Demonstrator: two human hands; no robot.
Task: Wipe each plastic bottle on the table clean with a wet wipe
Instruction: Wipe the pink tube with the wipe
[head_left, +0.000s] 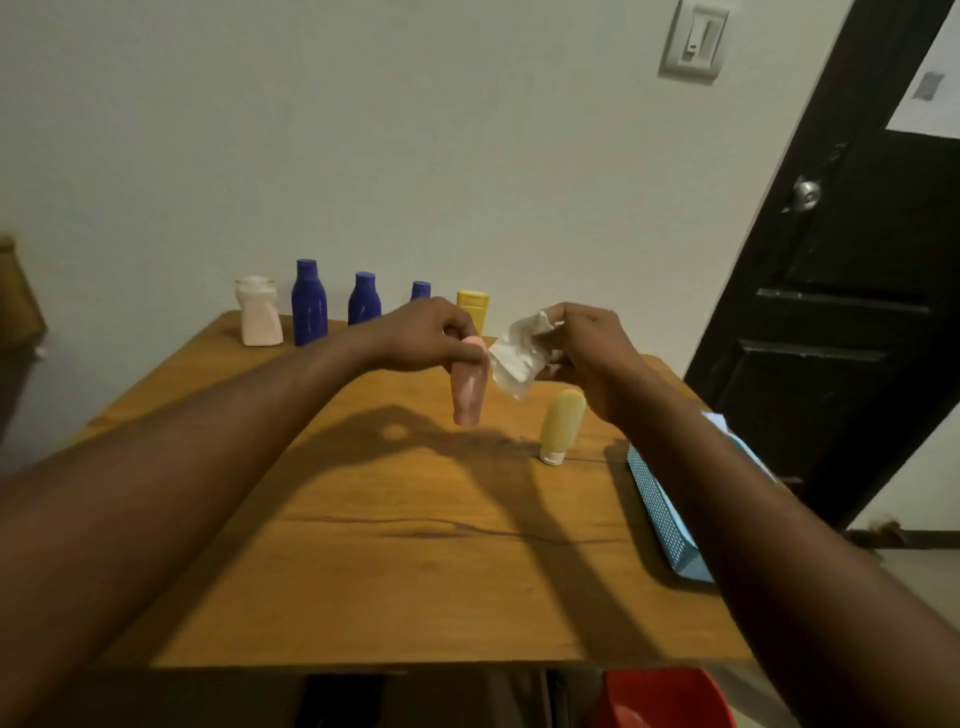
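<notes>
Two hands above table (363, 571). Left hand (426, 335) pinches pink bottle (470, 389) by top end, body hanging free, likely for wiping all round. Right hand (587, 343) fingers curled round wet wipe (519, 353), at bottle's 3 o'clock. Yellow bottle (561, 423) stands cap-down at 4 o'clock; row of bottles (309, 306) waits at 12 o'clock

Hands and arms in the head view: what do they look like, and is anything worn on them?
They are a person's bare arms: neither the left arm nor the right arm shows a sleeve within the frame. The left hand and right hand are ungloved, and no watch, bracelet or ring is visible.
</notes>
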